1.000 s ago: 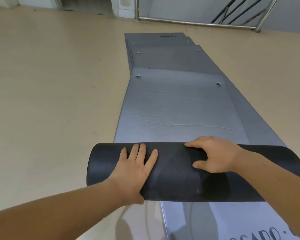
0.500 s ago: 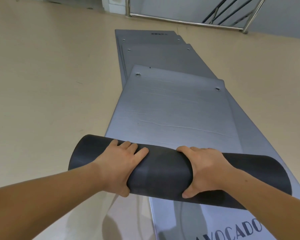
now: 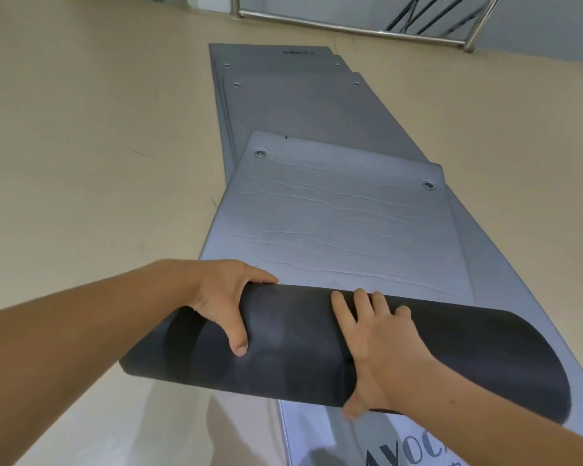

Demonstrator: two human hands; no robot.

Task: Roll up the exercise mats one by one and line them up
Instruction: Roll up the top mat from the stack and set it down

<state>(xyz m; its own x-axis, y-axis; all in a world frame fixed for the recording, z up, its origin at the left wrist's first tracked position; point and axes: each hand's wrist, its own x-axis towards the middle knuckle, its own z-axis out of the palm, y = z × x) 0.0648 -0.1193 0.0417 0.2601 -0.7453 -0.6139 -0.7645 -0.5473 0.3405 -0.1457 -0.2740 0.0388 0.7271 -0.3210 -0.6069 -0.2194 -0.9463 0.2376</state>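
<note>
Black foam roll (image 3: 300, 344), the wound-up near end of a grey mat (image 3: 344, 223), lies crosswise on top of a stack of mats (image 3: 300, 105). Both hands are on it.

Left hand (image 3: 223, 297): on the roll's left part. Fingers curl over the roll's far side, out of sight; thumb lies down its near face. Grips the roll.

Right hand (image 3: 381, 351): right of the roll's middle. Fingers spread across the roll's top, thumb hooked under its near lower edge. Grips the roll.

Beyond the roll, the unrolled part of the mat lies flat, surface creased in fine wavy lines, with two metal eyelets (image 3: 260, 153) at its far corners. Further beyond the roll, the stack runs on in stepped layers with more eyelets showing; the number of mats cannot be told.

On the near side of the roll, a bare strip of the mat underneath shows dark lettering (image 3: 414, 454), cut off by the frame edge.

Roll's left end overhangs the stack, above beige floor (image 3: 81, 146). Floor lies to either side of the roll. Far beyond the roll stands a steel railing (image 3: 350, 26).
</note>
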